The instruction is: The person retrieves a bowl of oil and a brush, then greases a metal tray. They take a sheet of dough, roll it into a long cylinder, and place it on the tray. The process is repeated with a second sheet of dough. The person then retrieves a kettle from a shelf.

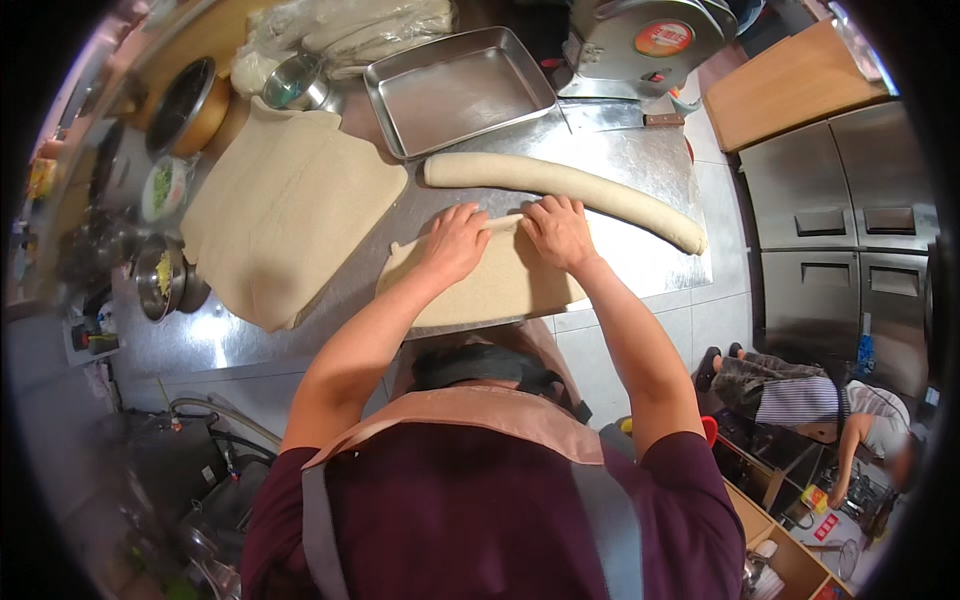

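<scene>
A flat dough sheet (487, 292) lies at the steel table's front edge, its far edge turned up in a narrow roll. My left hand (456, 238) rests on that far edge at the left, fingers pointing away from me. At the right, my right hand (559, 229) bends its fingers over the same edge. Whether the fingers pinch the dough is hard to tell. Just beyond my hands lies a long rolled dough log (555, 180), slanting down to the right. A larger dough sheet (292, 210) covers the table to the left, apart from the sheet under my hands.
An empty steel tray (465, 97) stands behind the log, beside a cleaver (615, 116) and a steel machine (645, 45). Bowls, one with chopped greens (163, 187), line the left side. At the lower right a co-worker (817, 405) stands near steel cabinets (810, 217).
</scene>
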